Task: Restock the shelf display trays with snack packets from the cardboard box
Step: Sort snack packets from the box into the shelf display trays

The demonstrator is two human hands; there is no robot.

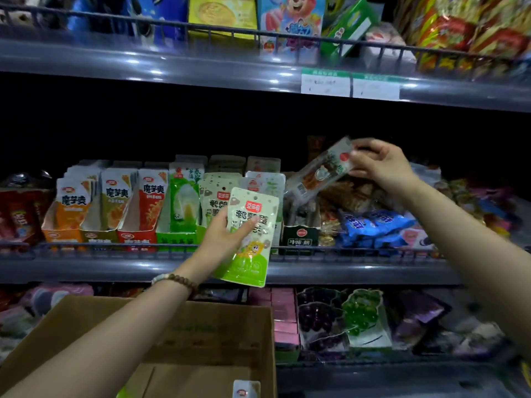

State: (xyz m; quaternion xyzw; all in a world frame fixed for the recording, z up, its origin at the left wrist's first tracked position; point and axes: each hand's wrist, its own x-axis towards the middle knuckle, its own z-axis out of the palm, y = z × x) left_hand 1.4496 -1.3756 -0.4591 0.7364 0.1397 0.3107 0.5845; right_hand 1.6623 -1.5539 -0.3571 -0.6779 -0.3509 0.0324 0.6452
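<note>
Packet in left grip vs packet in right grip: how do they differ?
Colour: the white-and-green printed snack packet in the left grip has a bright green base; the pale whitish packet with orange markings in the right grip has none.
Pose: the green one stands near upright; the pale one slants steeply.
Hold: the green one is grasped at its middle, the pale one pinched at its upper end.
Both carry a red logo.
</note>
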